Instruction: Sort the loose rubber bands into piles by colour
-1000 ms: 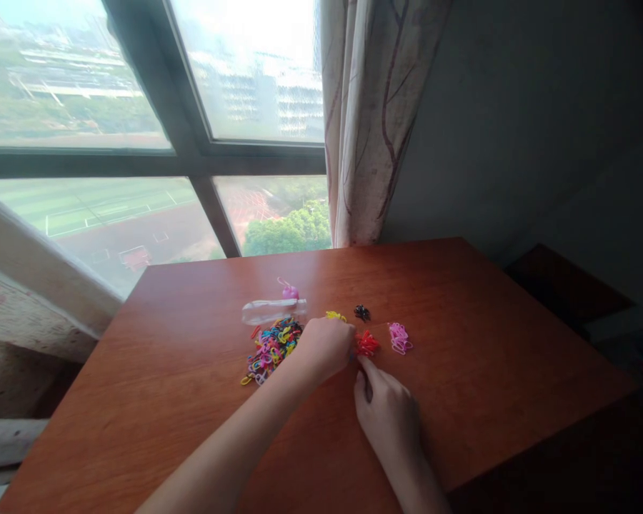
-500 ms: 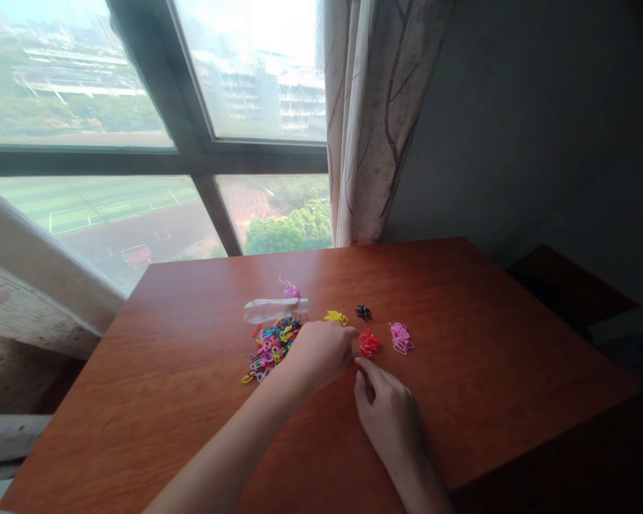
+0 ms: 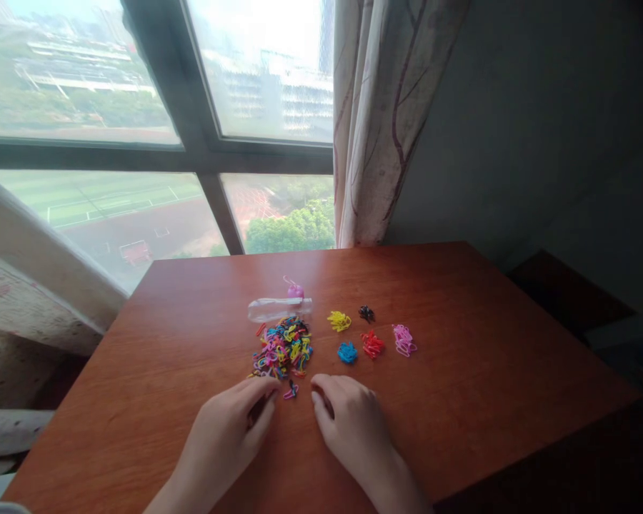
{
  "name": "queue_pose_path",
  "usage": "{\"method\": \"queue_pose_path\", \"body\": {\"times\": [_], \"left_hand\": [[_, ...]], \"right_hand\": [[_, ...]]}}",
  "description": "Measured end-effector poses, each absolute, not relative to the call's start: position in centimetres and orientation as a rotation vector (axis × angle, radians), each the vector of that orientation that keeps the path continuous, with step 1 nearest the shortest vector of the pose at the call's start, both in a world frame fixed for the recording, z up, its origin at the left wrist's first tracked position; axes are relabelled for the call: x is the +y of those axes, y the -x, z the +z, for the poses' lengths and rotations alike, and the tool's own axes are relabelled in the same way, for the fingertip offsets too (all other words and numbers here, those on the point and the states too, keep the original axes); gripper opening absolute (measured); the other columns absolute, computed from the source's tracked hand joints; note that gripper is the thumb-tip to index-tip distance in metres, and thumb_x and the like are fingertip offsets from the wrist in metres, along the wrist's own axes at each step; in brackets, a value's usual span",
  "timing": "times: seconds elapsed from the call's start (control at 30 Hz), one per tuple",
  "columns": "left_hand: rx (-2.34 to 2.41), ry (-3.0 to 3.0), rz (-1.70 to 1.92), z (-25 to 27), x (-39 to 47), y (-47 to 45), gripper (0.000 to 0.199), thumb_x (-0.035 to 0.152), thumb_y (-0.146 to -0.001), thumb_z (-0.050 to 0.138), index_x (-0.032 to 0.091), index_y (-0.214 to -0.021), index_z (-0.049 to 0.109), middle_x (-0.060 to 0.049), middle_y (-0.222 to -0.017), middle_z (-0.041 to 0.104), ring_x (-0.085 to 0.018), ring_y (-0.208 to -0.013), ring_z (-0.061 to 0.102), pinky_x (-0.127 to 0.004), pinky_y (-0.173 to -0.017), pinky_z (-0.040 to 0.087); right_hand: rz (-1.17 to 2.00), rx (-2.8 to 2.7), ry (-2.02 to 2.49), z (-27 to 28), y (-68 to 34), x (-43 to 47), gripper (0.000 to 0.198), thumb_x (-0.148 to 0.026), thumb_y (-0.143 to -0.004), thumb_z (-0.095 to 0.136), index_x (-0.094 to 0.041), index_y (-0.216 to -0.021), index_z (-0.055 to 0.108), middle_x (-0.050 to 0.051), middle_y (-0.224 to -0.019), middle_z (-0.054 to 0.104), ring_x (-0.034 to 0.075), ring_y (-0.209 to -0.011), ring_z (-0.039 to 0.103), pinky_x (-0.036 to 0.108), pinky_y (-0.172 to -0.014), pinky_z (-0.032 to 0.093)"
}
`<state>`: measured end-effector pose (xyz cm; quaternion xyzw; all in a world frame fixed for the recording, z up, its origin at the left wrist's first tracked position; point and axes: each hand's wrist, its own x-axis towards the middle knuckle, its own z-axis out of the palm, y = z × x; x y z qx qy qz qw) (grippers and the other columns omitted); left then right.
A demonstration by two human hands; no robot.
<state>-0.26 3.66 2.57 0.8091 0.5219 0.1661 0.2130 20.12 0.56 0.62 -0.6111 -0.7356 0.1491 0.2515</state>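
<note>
- Head view: a mixed heap [image 3: 283,346] of small coloured loops lies on the table [image 3: 487,357], just beyond the hands.
- Right of it sit five single-colour groups: yellow pile [image 3: 339,321], blue pile [image 3: 347,353], red pile [image 3: 372,344], black pile [image 3: 366,313] and pink pile [image 3: 404,340]. Spacing between them appears deliberate, presumably so colours do not mingle.
- Two or so stray loops [image 3: 290,390], pink and dark, lie between the hands, apart from the heap; this position probably makes them easier to pick at individually.
- A clear plastic item [image 3: 276,311] lies behind the heap, a pink trinket [image 3: 296,291] just beyond; both seem set aside from the working area.
- Left hand [image 3: 228,421]: back upward, fingers curled, thumb near forefinger at the heap's near edge. Whether anything is pinched cannot be told.
- Right hand [image 3: 354,414]: low over the table, angled inward, fingers bent, thumb beneath forefinger. No loop is visible there; grasp cannot be confirmed.
- Both forearms reach in from the near edge, hands facing each other, well apart from contact.
</note>
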Motion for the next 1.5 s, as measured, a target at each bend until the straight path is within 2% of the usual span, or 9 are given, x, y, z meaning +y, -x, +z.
{"method": "queue_pose_path", "body": {"times": [0.13,0.27,0.5,0.73,0.97,1.1,1.27,1.5], "left_hand": [[1.448,-2.235,0.563,1.0,2.8,0.9,0.023,0.026,-0.091,0.047,0.026,-0.098,0.068,-0.001,-0.097,0.077,-0.017,-0.085,0.072,-0.022,-0.076,0.053],[1.448,-2.255,0.516,0.9,2.6,0.6,0.023,0.026,-0.092,0.046,0.026,-0.098,0.068,0.0,-0.097,0.076,-0.017,-0.086,0.072,-0.024,-0.076,0.054],[1.475,-2.263,0.418,1.4,2.5,0.0,0.025,0.022,-0.093,0.043,0.026,-0.098,0.067,-0.001,-0.096,0.075,-0.017,-0.085,0.071,-0.025,-0.075,0.052],[1.461,-2.27,0.441,1.2,2.6,0.2,0.025,0.024,-0.093,0.043,0.026,-0.099,0.067,0.0,-0.097,0.075,-0.019,-0.086,0.071,-0.027,-0.074,0.053],[1.465,-2.293,0.453,0.8,2.4,0.3,0.023,0.025,-0.094,0.042,0.026,-0.1,0.065,-0.001,-0.096,0.075,-0.018,-0.084,0.071,-0.025,-0.073,0.052],[1.47,-2.301,0.431,0.8,2.4,0.2,0.024,0.023,-0.094,0.041,0.026,-0.099,0.064,-0.001,-0.093,0.074,-0.017,-0.082,0.071,-0.025,-0.07,0.05],[1.467,-2.293,0.43,0.8,2.4,0.1,0.023,0.022,-0.094,0.041,0.027,-0.099,0.063,0.001,-0.093,0.074,-0.017,-0.082,0.071,-0.025,-0.069,0.049],[1.48,-2.284,0.413,0.8,2.3,0.2,0.023,0.022,-0.094,0.041,0.027,-0.1,0.063,0.0,-0.094,0.074,-0.018,-0.082,0.071,-0.026,-0.069,0.049]], "right_hand": [[0.455,-2.047,1.644,0.9,-18.9,0.9,0.012,-0.017,-0.085,0.064,-0.025,-0.093,0.062,-0.002,-0.082,0.069,0.017,-0.075,0.062,0.026,-0.064,0.036],[0.468,-2.032,1.66,0.7,-18.0,1.0,0.015,-0.02,-0.083,0.069,-0.025,-0.094,0.061,-0.003,-0.08,0.068,0.018,-0.074,0.061,0.027,-0.063,0.034],[0.414,-1.986,1.625,0.0,-18.0,0.9,0.009,-0.016,-0.088,0.06,-0.023,-0.084,0.057,-0.002,-0.076,0.066,0.016,-0.07,0.06,0.026,-0.062,0.03],[0.432,-1.955,1.58,-0.4,-18.0,0.9,0.013,-0.013,-0.088,0.054,-0.023,-0.085,0.06,-0.001,-0.078,0.067,0.017,-0.074,0.061,0.025,-0.066,0.033],[0.55,-1.744,1.541,-0.3,-19.8,1.4,0.012,-0.021,-0.091,0.052,-0.022,-0.089,0.063,-0.001,-0.074,0.066,0.014,-0.066,0.06,0.022,-0.063,0.038],[0.342,-1.71,1.683,0.7,-23.5,3.4,0.014,-0.026,-0.091,0.052,-0.022,-0.087,0.065,-0.001,-0.066,0.062,0.015,-0.06,0.058,0.023,-0.06,0.035],[0.009,-1.719,2.01,1.8,-28.3,7.1,0.013,-0.025,-0.091,0.055,-0.022,-0.088,0.067,0.0,-0.073,0.068,0.016,-0.065,0.06,0.025,-0.058,0.029],[-0.012,-1.774,2.185,1.8,-29.7,9.7,0.011,-0.024,-0.09,0.058,-0.025,-0.088,0.069,0.001,-0.081,0.072,0.015,-0.067,0.06,0.025,-0.055,0.025]]}}
